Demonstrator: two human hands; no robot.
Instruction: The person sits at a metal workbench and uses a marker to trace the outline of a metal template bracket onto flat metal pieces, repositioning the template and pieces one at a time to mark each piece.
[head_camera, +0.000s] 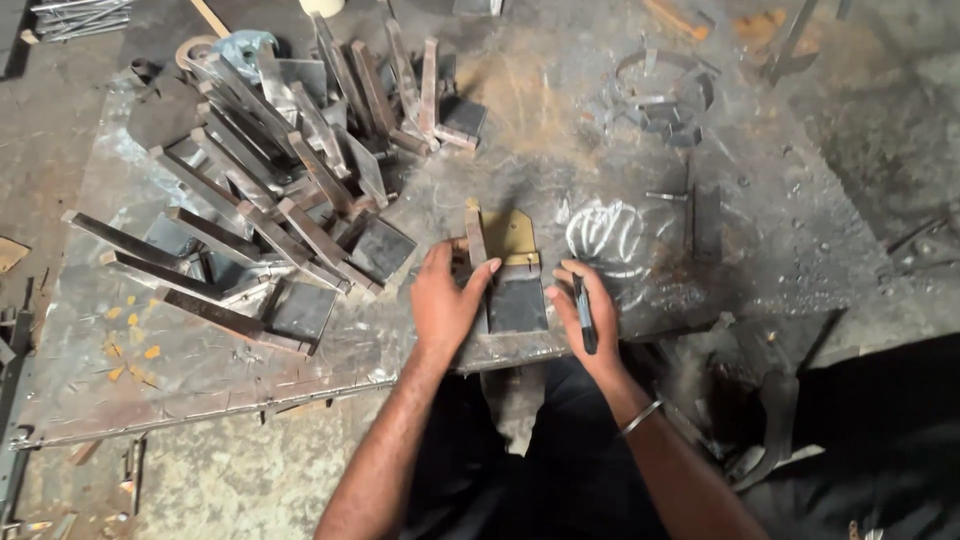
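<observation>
Workpiece: dark flat steel plate (518, 305) with yellowish template (510, 237), at bench edge between both hands.
Left hand (445, 300): fingers spread, pressing it steady.
Right hand (585, 315): pinching black marker (584, 315) beside plate.
Behind, left: heap of welded steel brackets (270, 190), stacked aside.

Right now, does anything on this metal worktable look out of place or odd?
Nothing looks damaged or spilled. The welded bar-and-plate pieces lie in a loose, leaning heap at the left, not stacked. The left hand presses on a bar and dark plate at the table edge; the right hand holds a dark marker. White scribbles mark the tabletop.
</observation>
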